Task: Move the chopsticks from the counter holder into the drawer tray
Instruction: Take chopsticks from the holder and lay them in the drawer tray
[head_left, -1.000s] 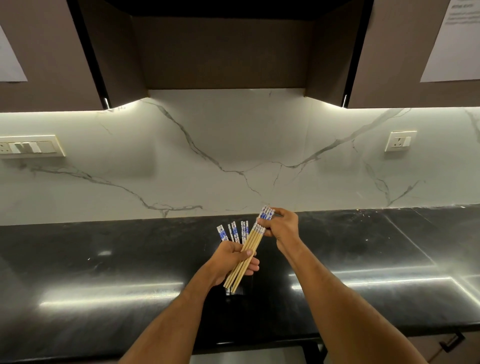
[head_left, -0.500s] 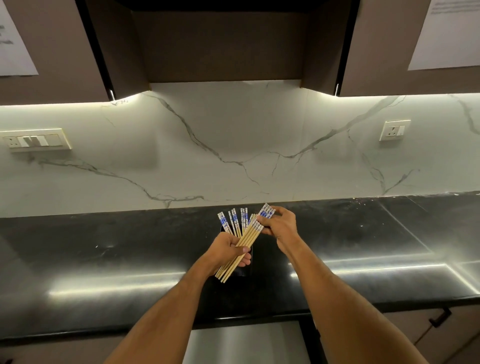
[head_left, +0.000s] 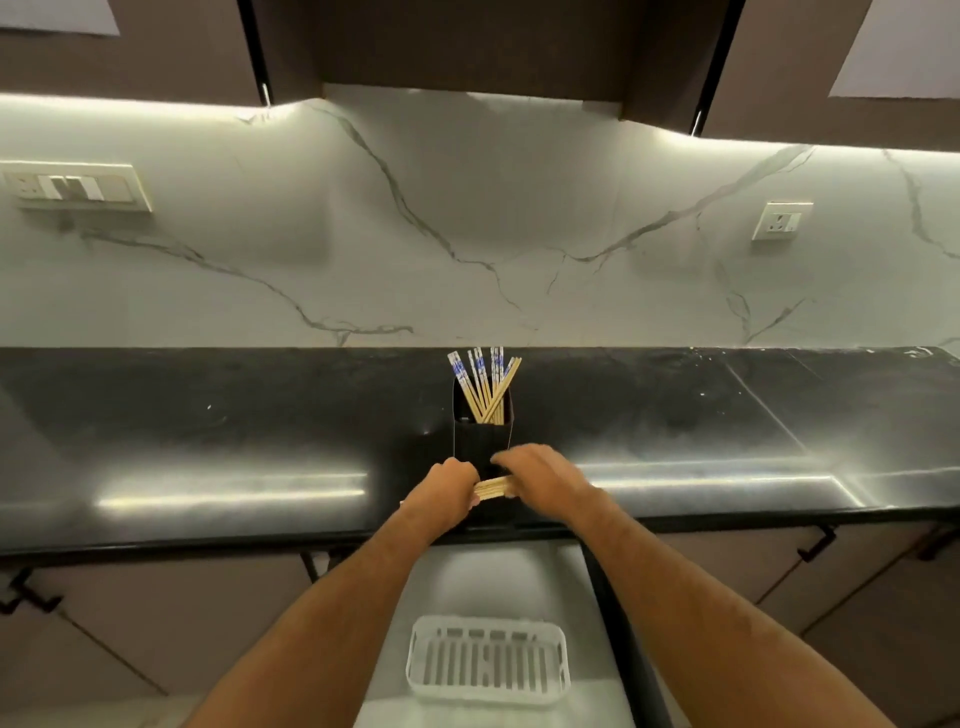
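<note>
looking down from the head camera, both hands meet just in front of the black holder (head_left: 480, 441) on the dark counter (head_left: 208, 467), each closed around one end of a small bundle of chopsticks (head_left: 492, 487) held level and crosswise. the left hand (head_left: 447, 493) wraps the left end in a fist, and the right hand (head_left: 540, 480) curls over the right end, fingers covering the tips; this two-ended grip probably serves to square the sticks together so none slides loose on the way down. the bundle sits near the counter's front edge, right above the open drawer (head_left: 587, 597), which suits a short drop toward the white slotted tray (head_left: 488, 660) lying on the drawer floor below. that tray holds nothing as far as i can see. more chopsticks, the remaining chopsticks (head_left: 485, 384), stand fanned in the holder with their blue-patterned tops up, so the job looks only partly done and further trips seem needed. motion blur softens the fingers, so exactly how many sticks are in the bundle cannot be told.
</note>
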